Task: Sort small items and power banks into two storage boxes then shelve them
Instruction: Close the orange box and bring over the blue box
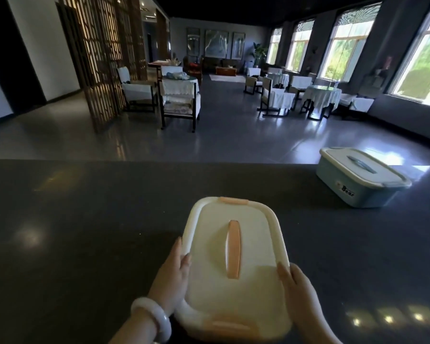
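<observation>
Two boxes: both storage boxes sit on the dark polished stone counter (85,244) with their lids on, so I judge the sorting finished, though I cannot see inside either one.
Near box: the cream rectangular plastic storage box with the peach handle and peach latches (236,266) is right in front of me at the near edge of the counter, its long side running away from me.
Far box: the pale blue rectangular plastic storage box with a grey-blue handle and a "Bear" label (358,180) stands well apart, to the far right, by the counter's far edge.
Loose items: no small items or power banks lie out on the counter that I can see.
Left hand: my left hand (171,276) is on the cream box's left side, fingers reaching along the wall and the thumb curled over the lid rim, gripping it. A pale stone bangle (152,316) sits on that wrist.
Right hand: my right hand (296,286) clasps the right side of the same box, thumb on the lid rim, fingers wrapped down the far wall out of sight.
Box relative to hands: the cream box is held between both hands, touching both. I cannot tell whether it rests on the counter or is just raised.
Left to do: shelving, as I judge it. No shelf shows in this view; beyond the counter is only a dining room with white-clothed tables and chairs (318,95).
Order: the cream box looks set to go first, the blue one after.
</observation>
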### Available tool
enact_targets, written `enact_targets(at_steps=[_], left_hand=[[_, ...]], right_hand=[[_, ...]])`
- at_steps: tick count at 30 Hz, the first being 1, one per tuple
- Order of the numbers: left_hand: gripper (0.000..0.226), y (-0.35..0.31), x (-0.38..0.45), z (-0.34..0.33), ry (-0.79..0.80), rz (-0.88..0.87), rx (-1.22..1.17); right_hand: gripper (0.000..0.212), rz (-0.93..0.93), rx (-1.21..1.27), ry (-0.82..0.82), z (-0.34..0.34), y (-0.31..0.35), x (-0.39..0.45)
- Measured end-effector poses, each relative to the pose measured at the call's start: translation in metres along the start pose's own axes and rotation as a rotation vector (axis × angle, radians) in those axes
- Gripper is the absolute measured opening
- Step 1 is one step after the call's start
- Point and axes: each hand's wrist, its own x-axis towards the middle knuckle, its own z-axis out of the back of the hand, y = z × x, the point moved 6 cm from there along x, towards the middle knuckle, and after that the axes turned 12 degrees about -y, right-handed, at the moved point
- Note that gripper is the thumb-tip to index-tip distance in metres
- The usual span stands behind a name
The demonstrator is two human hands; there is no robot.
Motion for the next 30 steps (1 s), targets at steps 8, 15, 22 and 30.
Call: enact_targets(at_steps=[8,15,22,30], left_hand=[[0.054,-0.037,0.069,0.013,0.073,-0.084,0.258],[0.065,-0.011,-0.004,0.048,-0.330,-0.097,0.283],[0.071,0.016,-0.043,0.035,-0.325,-0.073,-0.060],[0.068,0.022,-0.024,0.033,-0.276,-0.092,-0.119]], right_hand=[[0.019,-0.279,0.332,-0.049,-0.027,0.016,-0.046],[0.011,-0.184,-0.012,0.509,-0.045,0.022,-0.088],[0.028,0.152,-0.362,0.622,-0.002,0.043,-0.033],[0.011,0.350,-0.378,-0.150,0.032,0.063,0.045]])
